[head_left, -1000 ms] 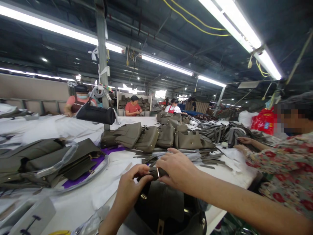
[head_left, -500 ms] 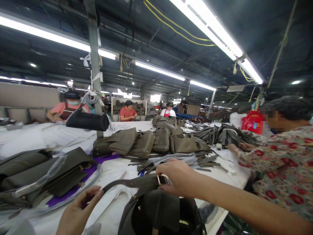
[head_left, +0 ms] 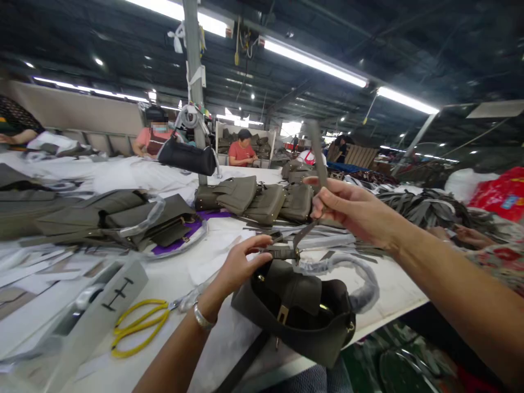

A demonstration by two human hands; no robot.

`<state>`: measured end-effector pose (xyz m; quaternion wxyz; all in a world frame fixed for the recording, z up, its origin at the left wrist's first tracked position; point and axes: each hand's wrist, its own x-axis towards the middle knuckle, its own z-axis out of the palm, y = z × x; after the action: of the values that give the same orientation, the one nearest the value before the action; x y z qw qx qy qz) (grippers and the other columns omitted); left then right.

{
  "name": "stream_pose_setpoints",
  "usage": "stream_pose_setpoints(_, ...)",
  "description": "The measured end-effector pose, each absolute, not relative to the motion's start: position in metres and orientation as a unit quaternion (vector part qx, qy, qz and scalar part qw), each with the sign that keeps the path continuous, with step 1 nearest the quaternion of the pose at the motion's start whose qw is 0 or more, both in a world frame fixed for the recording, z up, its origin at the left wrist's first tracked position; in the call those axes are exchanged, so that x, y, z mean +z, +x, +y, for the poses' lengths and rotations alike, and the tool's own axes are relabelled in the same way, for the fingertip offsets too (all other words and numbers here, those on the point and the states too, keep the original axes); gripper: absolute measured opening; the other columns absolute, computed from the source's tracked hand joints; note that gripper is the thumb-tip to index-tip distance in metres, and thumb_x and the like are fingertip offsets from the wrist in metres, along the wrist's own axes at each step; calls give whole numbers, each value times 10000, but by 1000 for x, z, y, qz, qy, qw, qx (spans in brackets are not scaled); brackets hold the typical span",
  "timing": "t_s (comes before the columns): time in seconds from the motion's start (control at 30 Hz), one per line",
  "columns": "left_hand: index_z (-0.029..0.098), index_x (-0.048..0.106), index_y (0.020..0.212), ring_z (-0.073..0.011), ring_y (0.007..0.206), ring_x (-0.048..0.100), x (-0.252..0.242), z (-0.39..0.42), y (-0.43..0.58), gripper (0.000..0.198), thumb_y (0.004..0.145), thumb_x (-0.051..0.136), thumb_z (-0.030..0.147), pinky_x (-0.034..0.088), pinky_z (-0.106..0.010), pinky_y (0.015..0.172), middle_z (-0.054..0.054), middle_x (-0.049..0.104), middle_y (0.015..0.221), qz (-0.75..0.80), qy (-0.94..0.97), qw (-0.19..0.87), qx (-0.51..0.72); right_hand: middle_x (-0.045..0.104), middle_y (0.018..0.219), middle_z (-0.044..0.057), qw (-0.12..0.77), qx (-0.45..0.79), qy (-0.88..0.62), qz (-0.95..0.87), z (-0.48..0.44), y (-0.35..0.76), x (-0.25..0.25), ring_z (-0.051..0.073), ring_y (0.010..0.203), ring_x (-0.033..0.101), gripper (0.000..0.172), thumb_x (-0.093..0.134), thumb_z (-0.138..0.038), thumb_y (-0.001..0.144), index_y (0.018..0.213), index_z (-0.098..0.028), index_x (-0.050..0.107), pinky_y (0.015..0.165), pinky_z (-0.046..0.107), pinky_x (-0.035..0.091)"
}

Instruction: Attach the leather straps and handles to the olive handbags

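An olive-grey handbag (head_left: 282,322) stands with its top gaping at the table's front edge, a gold clasp piece on its front. My right hand (head_left: 354,210) is raised above it, fingers closed round a strap (head_left: 316,150); one end sticks up and the rest curves down to the bag's top. Low over the bag's back rim, my left hand (head_left: 241,267) pinches the buckle end of the strap between thumb and fingers. A plastic-wrapped handle (head_left: 364,278) loops out at the bag's right side.
Yellow-handled scissors (head_left: 141,325) lie left of my forearm, near a pale box (head_left: 118,300). Similar bags (head_left: 266,202) are lined up behind, with more at left on purple material (head_left: 176,243). Loose straps (head_left: 429,210) and a co-worker's hands (head_left: 470,236) are at right.
My right hand has lifted, pulling the strap upward. My left hand has moved right, to the bag's top. The view has turned left and down, bringing in the scissors.
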<state>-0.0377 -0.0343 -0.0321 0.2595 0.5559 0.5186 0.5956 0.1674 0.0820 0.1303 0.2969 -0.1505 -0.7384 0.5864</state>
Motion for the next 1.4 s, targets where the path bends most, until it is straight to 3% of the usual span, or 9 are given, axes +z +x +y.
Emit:
stream_pose_setpoints(0.13, 242, 699, 1192, -272, 1156, 618, -36, -32, -35, 395, 806, 702, 322, 431, -424, 1051, -62, 702, 1224, 558, 616, 219, 511, 609, 788, -18, 385, 603, -135, -685, 87, 180, 134, 100, 737, 621, 214, 683, -376, 875, 990, -197, 708, 676, 193, 541)
stream_pose_setpoints(0.3, 254, 704, 1194, -259, 1142, 631, -24, -22, -25, 412, 791, 729, 337, 451, -372, 1034, -50, 708, 1213, 508, 645, 210, 530, 563, 750, -40, 461, 622, -107, -623, 82, 181, 141, 92, 691, 592, 207, 653, -413, 894, 971, -225, 690, 615, 176, 536)
stream_pose_setpoints(0.43, 239, 741, 1113, -229, 1007, 668, -23, -22, -21, 309, 832, 683, 354, 500, -334, 939, -62, 739, 1080, 517, 641, 186, 536, 376, 612, -76, 467, 670, -92, -569, 79, 182, 143, 63, 499, 396, 203, 645, -418, 898, 911, -215, 659, 535, 157, 476)
stream_pose_setpoints(0.6, 254, 755, 1079, -280, 1125, 628, -42, -32, -39, 292, 827, 669, 375, 459, -428, 1026, -66, 725, 1143, 569, 588, 158, 553, 221, 575, -95, 472, 658, -124, -574, 88, 194, 129, 77, 425, 204, 190, 642, -390, 886, 905, -202, 628, 424, 171, 365)
stream_pose_setpoints(0.9, 207, 722, 1142, -319, 1081, 666, -72, -39, -44, 488, 746, 710, 491, 520, -445, 965, -86, 740, 1116, 568, 475, 315, 594, 430, 615, -99, 575, 616, -128, -523, 118, 217, 129, 42, 485, 416, 309, 760, -437, 789, 925, -229, 576, 566, 140, 489)
stream_pose_setpoints(1.03, 183, 719, 1077, -290, 933, 709, -80, -33, -35, 465, 739, 722, 502, 560, -386, 852, -89, 762, 971, 537, 459, 342, 619, 408, 607, -99, 606, 562, -118, -551, 112, 224, 140, 39, 430, 311, 285, 718, -458, 825, 931, -225, 590, 434, 136, 362)
stream_pose_setpoints(1.13, 186, 722, 1054, -270, 880, 707, -80, -30, -29, 422, 751, 725, 480, 562, -357, 791, -77, 757, 946, 551, 472, 299, 620, 402, 553, -86, 479, 498, -176, -701, 89, 219, 134, 59, 415, 238, 339, 570, -527, 912, 888, -192, 621, 386, 196, 201)
stream_pose_setpoints(1.27, 207, 740, 1039, -258, 919, 688, -73, -35, -17, 354, 760, 740, 425, 540, -355, 830, -58, 756, 973, 584, 487, 223, 610, 521, 547, -35, 176, 309, -222, -908, 55, 196, 107, 90, 508, 419, 460, 506, -494, 946, 636, -161, 574, 497, 227, 277)
stream_pose_setpoints(1.4, 213, 739, 1041, -244, 1020, 670, -66, -42, -3, 306, 762, 755, 338, 515, -345, 912, -54, 749, 1070, 572, 492, 207, 623, 591, 561, -15, 87, 186, -232, -951, 44, 169, 73, 118, 545, 499, 417, 480, -419, 949, 636, -172, 599, 529, 241, 289)
